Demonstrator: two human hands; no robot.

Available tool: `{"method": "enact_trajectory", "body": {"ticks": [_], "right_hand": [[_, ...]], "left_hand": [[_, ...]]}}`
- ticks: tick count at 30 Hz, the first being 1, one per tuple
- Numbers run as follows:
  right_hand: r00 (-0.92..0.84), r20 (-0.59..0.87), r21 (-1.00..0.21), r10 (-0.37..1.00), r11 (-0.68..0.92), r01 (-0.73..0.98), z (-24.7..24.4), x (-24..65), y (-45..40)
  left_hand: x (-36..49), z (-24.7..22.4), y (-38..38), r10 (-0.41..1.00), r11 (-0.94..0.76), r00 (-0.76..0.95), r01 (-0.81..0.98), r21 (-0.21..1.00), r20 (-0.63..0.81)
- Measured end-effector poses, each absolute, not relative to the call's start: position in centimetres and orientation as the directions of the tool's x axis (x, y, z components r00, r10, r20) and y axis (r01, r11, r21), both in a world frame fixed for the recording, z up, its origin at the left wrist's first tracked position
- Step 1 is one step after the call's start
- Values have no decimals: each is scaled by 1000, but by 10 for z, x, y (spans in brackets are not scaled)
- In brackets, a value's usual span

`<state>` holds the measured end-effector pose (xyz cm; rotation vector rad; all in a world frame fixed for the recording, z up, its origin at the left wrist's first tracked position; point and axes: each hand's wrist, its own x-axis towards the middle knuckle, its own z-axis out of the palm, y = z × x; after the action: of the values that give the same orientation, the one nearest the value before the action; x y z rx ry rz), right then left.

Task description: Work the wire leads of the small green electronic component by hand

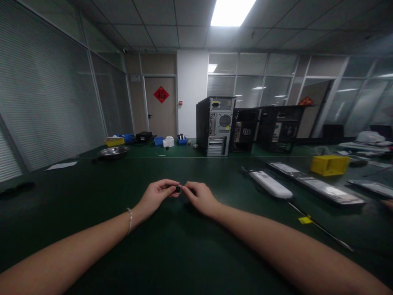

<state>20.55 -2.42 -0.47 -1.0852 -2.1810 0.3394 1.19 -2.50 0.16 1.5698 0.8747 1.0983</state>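
Note:
My left hand [158,194] pinches a small black piece [177,189] between thumb and fingertips, just above the green table [172,246]. It has a light, shiny end on its right side, and its kind is too small to make out. My right hand [199,197] meets the left one there, thumb and forefinger closed at that shiny end. Fingers cover most of the piece. A thin silver bracelet [130,221] circles my left wrist.
Right of my hands lie a white power strip [270,184], a long tray with metal drives [331,189], a cable with a yellow tag [305,220] and a yellow bin [330,165]. Several computer towers [218,127] stand at the back. A metal bowl [114,152] sits far left.

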Motion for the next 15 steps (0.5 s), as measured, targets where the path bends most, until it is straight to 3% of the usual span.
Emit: {"method": "enact_trajectory", "body": {"ticks": [7,15], "right_hand": [[-364,462,-514,809,578,633,-6,206,-22],[-347,463,-493,816,562,664,-7,205,-22]], "left_hand": [[8,3,-24,875,-358,409,189,915,258],[13,9,-31,777,-566,599,525,636,197]]}}
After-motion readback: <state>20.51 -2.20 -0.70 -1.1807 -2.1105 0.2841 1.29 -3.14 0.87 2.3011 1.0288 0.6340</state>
